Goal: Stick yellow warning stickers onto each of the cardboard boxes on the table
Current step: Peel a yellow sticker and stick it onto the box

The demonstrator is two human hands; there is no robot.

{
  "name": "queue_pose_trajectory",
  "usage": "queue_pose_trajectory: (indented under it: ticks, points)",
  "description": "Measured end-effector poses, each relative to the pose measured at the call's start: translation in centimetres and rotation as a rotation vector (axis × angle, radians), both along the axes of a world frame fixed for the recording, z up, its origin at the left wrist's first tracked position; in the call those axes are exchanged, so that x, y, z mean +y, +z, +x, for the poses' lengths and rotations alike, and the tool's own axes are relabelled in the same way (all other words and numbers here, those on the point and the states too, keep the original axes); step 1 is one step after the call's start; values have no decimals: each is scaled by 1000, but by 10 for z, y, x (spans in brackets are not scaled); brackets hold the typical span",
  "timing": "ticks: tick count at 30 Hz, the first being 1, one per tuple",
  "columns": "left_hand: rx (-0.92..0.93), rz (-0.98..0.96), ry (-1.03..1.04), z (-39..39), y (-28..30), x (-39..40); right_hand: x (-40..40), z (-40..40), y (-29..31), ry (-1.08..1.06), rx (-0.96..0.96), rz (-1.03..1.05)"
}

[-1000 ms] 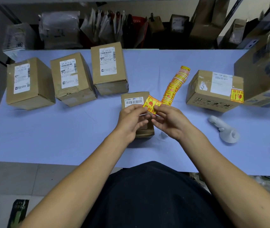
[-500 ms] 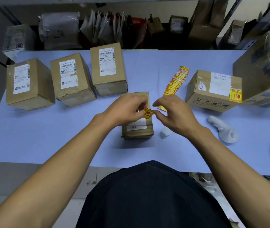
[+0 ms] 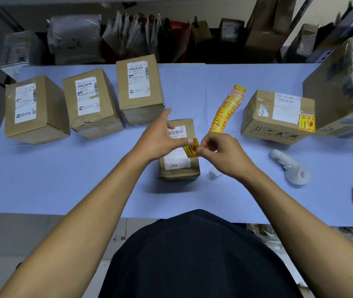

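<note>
Big pale blue table [image 3: 42, 179], set up like a little production line: three tall brown cardboard boxes with white shipping labels [image 3: 89, 104] parked in a row at far left, no yellow on them yet, so probably waiting their turn. Squat brown cardboard box with a yellow sticker on its near right corner [image 3: 278, 117] pushed off to the right, looks done already. Small brown cardboard box with a barcode label [image 3: 180, 164] pulled in close to centre, right under both hands, clearly the one being worked on. Long strip of yellow and red warning stickers [image 3: 227, 110] lying just behind it, within easy reach for the next peel. Left hand [image 3: 162, 138] reaching over the small box, fingers mostly straight and relaxed, thumb tip touching the top edge of the single square yellow warning sticker [image 3: 191, 149]. Right hand [image 3: 220, 151] curled, pinching that sticker's right edge between thumb and fingertips. Sticker low over the box's right side; stuck down or not, can't tell.
</note>
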State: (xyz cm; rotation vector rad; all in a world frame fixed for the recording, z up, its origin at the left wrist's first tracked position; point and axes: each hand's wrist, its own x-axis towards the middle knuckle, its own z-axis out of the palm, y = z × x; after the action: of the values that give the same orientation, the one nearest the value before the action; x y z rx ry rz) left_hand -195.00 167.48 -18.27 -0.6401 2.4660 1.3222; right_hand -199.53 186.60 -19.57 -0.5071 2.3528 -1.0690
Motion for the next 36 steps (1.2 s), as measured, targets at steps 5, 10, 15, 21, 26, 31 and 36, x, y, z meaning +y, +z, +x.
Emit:
queue_pose_trajectory:
  ticks: [5, 10, 15, 21, 26, 31, 36]
  points:
    - [-117, 591, 255, 19, -17, 15, 8, 4, -4, -356, -666, -342]
    - [-90, 531, 323, 27, -30, 29, 8, 10, -17, -388, -720, -278]
    - [-102, 59, 78, 34, -40, 33, 10, 19, -34, -402, -697, -149]
    - [-81, -215, -92, 36, -44, 40, 9, 28, -49, -452, -665, -121]
    - [-80, -234, -73, 39, -50, 38, 5, 29, -55, -438, -651, -122]
    - [-66, -239, -75, 39, -52, 37, 4, 30, -60, -429, -657, -142]
    - [-43, -250, -103, 40, -55, 36, 2, 30, -66, -430, -649, -155]
